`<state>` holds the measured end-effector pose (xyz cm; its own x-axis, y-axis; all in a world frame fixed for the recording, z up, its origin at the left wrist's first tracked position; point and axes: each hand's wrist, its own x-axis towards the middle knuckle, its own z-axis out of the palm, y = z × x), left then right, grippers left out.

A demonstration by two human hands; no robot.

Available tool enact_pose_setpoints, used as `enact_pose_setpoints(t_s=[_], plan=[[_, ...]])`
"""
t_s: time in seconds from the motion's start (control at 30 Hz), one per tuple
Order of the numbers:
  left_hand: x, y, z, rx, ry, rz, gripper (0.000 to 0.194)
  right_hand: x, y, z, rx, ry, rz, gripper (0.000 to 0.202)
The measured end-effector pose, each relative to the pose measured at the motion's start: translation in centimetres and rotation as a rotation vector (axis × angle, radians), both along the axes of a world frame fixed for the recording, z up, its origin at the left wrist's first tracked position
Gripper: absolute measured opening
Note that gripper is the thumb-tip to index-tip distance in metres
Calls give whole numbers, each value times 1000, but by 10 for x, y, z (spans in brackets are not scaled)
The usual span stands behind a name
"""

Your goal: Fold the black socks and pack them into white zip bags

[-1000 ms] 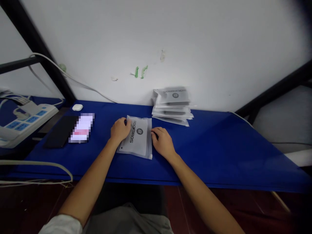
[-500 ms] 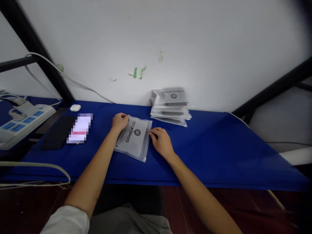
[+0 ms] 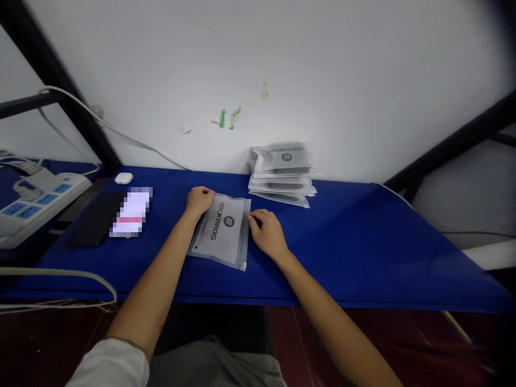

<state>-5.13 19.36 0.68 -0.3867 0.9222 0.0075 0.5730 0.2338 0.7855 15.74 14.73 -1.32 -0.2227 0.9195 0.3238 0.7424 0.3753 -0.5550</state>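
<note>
A frosted zip bag (image 3: pixel 221 231) printed ROCKBROS lies on the blue table in front of me, its zip edge facing right and the small white slider at the near right corner. My left hand (image 3: pixel 200 201) is closed on the bag's far left corner. At the right edge, near the zip, my right hand (image 3: pixel 266 230) pinches the bag between thumb and fingers. Behind the bag, against the wall, several similar bags form a stack (image 3: pixel 282 174); the top one also reads ROCKBROS.
To the left lie a phone with a lit, blurred screen (image 3: pixel 132 212), a dark flat object (image 3: pixel 94 220) and a white earbud case (image 3: pixel 123 178). A power strip (image 3: pixel 44 207) with plugs stands at far left. Black frame bars (image 3: pixel 451 142) slant at both sides.
The bag has turned slightly, its near edge swinging a little to the right. Both hands keep nearly the same place on it.
</note>
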Motion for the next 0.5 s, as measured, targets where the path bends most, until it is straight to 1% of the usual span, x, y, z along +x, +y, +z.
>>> enact_pose_setpoints(t_s=[0.17,0.23,0.33,0.43,0.5], plan=[[0,-10,9,83,30,-14,18,-1,0,3,-5,21,-12,19],[1,-16,17,128,63,-15,17,-1,-1,3,13,53,-18,19],[5,-25,32,186,104,-34,16,-1,-1,5,92,123,-52,20],[10,-33,49,237,153,-115,15,-4,1,16,202,173,-30,25],[14,-36,58,256,170,-215,15,-7,6,32,262,168,41,28]])
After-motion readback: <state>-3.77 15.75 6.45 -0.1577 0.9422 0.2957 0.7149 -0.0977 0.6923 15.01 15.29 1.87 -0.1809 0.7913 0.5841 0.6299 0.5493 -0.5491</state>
